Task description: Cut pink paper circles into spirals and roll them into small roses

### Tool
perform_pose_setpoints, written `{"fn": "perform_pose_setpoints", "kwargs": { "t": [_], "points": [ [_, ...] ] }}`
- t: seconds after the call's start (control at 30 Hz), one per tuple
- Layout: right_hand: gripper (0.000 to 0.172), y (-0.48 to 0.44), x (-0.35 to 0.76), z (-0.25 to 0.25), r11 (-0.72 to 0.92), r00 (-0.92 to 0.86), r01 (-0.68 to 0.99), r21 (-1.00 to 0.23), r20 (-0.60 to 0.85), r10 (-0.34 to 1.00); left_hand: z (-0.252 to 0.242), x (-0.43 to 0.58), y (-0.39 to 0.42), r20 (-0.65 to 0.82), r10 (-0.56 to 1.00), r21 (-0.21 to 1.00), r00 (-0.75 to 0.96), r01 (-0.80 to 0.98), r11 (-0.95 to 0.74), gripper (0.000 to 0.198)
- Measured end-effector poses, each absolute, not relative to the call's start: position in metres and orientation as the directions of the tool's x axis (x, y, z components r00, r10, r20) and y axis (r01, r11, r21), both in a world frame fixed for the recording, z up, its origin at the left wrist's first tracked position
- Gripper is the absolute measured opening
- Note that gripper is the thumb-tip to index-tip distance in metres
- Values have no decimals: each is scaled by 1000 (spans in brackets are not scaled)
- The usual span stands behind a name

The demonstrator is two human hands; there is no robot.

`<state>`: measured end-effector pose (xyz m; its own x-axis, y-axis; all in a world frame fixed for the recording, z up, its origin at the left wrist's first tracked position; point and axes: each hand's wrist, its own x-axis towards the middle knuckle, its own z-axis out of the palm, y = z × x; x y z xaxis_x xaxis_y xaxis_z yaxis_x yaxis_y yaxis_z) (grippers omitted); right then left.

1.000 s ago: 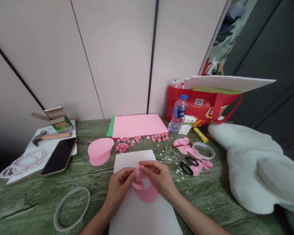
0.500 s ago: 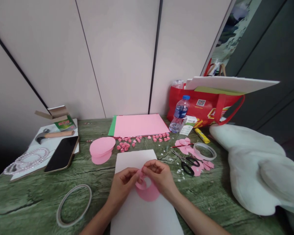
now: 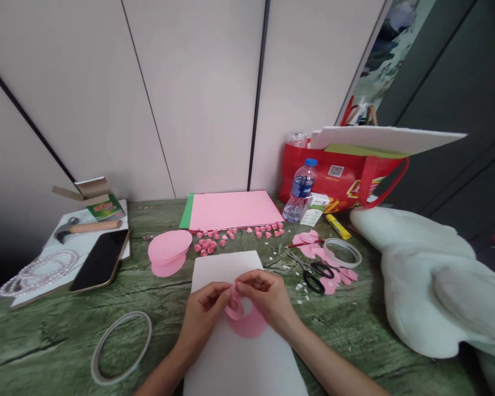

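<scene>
Front-centre on tabletop (image 3: pixel 45 330), over white sheet (image 3: pixel 239 363): left hand (image 3: pixel 204 311) & right hand (image 3: pixel 268 300) both pinch pink paper spiral (image 3: pixel 247 325) at its top edge. Each grip narrow, thumb + forefinger closed on the strip. Spiral's lower part rests on the sheet. Scissors (image 3: pixel 313 275) near, to the right; tape ring (image 3: pixel 121 346) to the left, well apart; pink discs (image 3: pixel 169 250) further back on the left.
</scene>
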<state>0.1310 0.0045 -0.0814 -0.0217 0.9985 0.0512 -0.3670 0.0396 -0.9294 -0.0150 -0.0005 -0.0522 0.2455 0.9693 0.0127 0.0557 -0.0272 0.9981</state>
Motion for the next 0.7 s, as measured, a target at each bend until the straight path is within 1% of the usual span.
{"fn": "perform_pose_setpoints", "kwargs": {
  "t": [0.13, 0.27, 0.4, 0.53, 0.7],
  "points": [
    [12, 3, 130, -81, 37, -53, -414, -909, 64, 997, -54, -14, -1, 22, 960, 998, 278, 42, -36, 16],
    [12, 3, 129, -81, 55, -40, -396, -916, 77, 996, -53, -15, 0, 39, 962, 998, 272, 38, -52, 15],
    [16, 4, 129, -83, 67, -44, -361, -930, 89, 995, -51, -15, 1, 55, 972, 997, 230, 44, -67, 15],
    [17, 6, 130, -85, 86, -54, -342, -936, 111, 992, -52, -15, 1, 49, 978, 998, 201, 36, -57, 15],
    [17, 6, 131, -86, 81, -52, -332, -940, 104, 993, -53, -15, 1, 39, 978, 999, 205, 29, -46, 16]
  ]
}}
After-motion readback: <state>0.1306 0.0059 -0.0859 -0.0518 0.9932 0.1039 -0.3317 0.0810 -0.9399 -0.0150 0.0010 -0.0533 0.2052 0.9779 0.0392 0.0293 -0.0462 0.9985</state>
